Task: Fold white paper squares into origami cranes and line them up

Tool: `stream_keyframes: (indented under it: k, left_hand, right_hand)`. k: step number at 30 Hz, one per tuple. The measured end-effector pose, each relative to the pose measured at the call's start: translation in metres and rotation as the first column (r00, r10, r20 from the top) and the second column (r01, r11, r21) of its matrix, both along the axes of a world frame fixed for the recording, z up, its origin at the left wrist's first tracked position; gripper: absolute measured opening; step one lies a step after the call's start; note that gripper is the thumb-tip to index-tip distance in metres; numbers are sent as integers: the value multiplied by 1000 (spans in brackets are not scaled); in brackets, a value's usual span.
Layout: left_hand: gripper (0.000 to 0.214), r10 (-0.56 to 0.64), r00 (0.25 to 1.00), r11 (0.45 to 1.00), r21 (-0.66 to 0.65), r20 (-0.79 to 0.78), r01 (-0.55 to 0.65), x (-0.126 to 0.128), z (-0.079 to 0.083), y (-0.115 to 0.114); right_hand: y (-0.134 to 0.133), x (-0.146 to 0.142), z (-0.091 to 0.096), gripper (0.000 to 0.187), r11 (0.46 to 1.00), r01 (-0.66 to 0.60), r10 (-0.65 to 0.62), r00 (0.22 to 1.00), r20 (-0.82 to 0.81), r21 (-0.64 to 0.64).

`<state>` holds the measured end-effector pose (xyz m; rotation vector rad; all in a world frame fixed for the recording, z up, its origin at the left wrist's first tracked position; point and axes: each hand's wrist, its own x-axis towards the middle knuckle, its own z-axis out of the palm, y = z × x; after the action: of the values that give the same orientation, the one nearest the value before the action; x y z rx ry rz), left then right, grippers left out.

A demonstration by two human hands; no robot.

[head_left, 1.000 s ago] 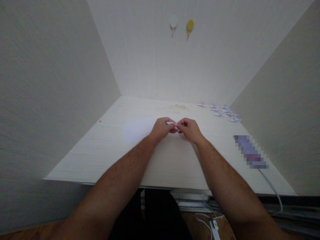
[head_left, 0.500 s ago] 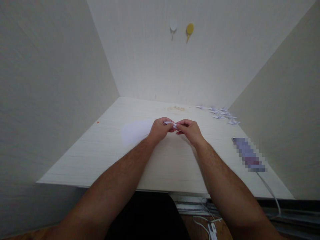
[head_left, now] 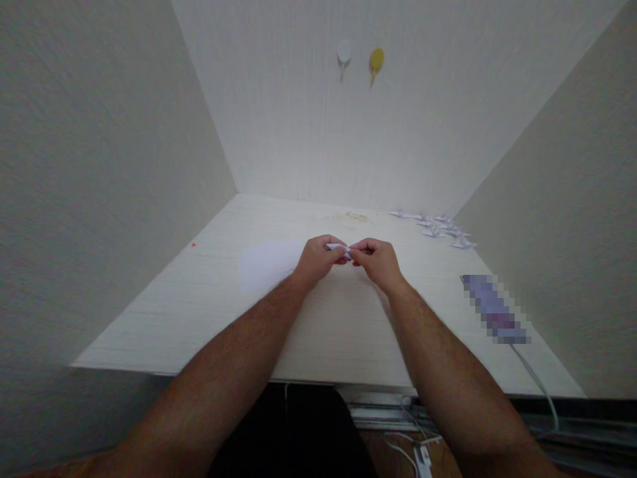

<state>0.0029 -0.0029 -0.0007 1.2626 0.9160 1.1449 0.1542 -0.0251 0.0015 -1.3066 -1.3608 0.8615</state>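
One white sheet [head_left: 266,262] lies on the table [head_left: 343,338], its right end behind the left hand [head_left: 320,255], which reaches forward, curled inward, pinching a small folded paper [head_left: 336,247] over the table; the right hand [head_left: 375,259], mirroring it, pinches the folded paper's right end; farther right sit pointed paper shapes [head_left: 434,233], then a pixelated flat thing [head_left: 492,309] with a cable [head_left: 536,376]

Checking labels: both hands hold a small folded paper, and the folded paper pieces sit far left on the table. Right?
Not far left: the head view shows the folded paper pieces far right on the table. The rest stands: left hand and right hand hold the small folded paper.
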Motion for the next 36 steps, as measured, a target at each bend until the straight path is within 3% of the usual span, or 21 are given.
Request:
stream_keyframes:
  k: [11, 18, 27, 36]
  left_hand:
    - [12, 31, 999, 999, 23, -29, -30, 2, 1, -2]
    - [11, 83, 985, 987, 149, -154, -60, -3, -1, 3]
    - [9, 61, 993, 994, 93, -103, -52, -4, -1, 2]
    - [10, 38, 999, 999, 18, -29, -37, -2, 0, 3]
  right_hand:
    - [-4, -3, 2, 15, 993, 79, -91, 983, 158, 86]
    - [-5, -5, 1, 18, 993, 88, -102, 977, 188, 84]
    - [-4, -3, -1, 15, 989, 77, -102, 973, 205, 125]
    - [-4, 0, 0, 16, 994, 89, -98, 983, 155, 59]
